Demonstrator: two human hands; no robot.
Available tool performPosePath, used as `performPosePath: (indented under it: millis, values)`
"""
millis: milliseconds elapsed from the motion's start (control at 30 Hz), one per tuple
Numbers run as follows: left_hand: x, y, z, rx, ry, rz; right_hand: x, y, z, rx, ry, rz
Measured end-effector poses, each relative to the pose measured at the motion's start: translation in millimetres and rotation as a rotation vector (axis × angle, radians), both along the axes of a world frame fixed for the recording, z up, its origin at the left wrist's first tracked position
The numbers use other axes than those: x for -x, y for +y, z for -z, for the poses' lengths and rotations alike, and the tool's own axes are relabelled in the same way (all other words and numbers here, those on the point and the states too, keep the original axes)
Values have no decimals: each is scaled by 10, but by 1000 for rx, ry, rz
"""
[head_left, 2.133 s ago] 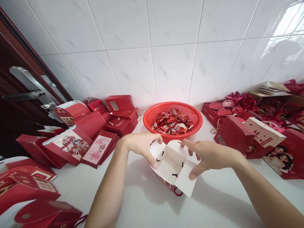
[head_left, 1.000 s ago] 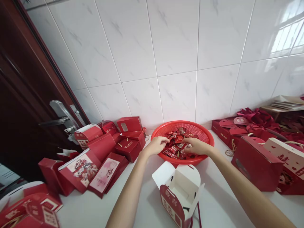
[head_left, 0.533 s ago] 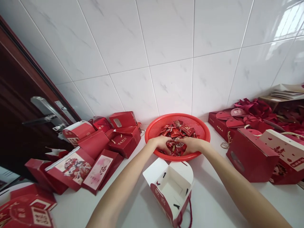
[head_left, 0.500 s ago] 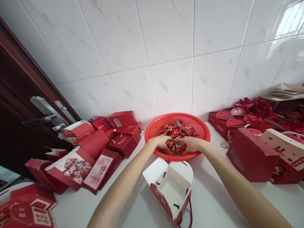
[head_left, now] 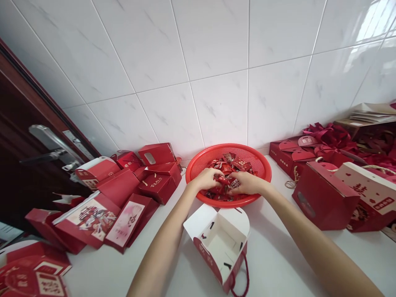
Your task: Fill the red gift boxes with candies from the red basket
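Both of my hands are inside a red plastic basket (head_left: pixel 267 173) filled with red-wrapped candies (head_left: pixel 241 163). My left hand (head_left: pixel 208 179) is closed around some wrapped candies, lifted slightly over the pile. Opposite it, my right hand (head_left: pixel 247 183) has its fingers curled on candies at the basket's right side; a wrapper with a dark-and-white pattern shows at its fingertips. Between my forearms an opened gift box (head_left: pixel 222 243) stands on the white surface. Its flaps are spread, its white inside faces up, and a dark red cord handle (head_left: pixel 246 276) hangs at its right.
Several red gift boxes (head_left: pixel 159 181) crowd the left side, near a dark door with a metal handle (head_left: pixel 58 142). More boxes (head_left: pixel 324 198) stand at the right, with red ribbon or fabric (head_left: pixel 331 136) behind them. A tiled wall (head_left: pixel 219 103) rises behind the basket.
My left hand has risen a little out of the pile and closed on candies. My right hand stays in the basket, its fingers now drawn in more. The view has shifted slightly.
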State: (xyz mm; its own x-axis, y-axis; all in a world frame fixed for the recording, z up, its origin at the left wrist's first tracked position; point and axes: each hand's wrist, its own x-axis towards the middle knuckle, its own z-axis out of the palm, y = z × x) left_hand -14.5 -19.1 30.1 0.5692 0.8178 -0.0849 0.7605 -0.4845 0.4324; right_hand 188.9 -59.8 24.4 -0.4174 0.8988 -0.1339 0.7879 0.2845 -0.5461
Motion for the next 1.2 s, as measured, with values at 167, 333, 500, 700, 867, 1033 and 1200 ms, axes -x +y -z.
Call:
performPosePath:
  millis: [167,333,500,700,867,1033,1200]
  values:
    - [-13,-86,-42,-96,-358,44,-56,10,-34,-28,449,45]
    - [-6,-135,-27,-104,-395,83,-85,47,-22,96,752,32]
    - [12,-165,-27,-81,-503,39,-106,65,-25,115,984,158]
    - [52,-162,-45,-40,-597,-59,-131,63,-52,58,1072,312]
    - [87,-130,-25,-12,-737,-56,-117,57,-51,46,1102,307]
    - [109,-135,-8,2,-817,-51,-118,68,-43,76,1135,263]
    - [109,-182,-14,9,-861,-54,-123,22,-58,97,1016,217]
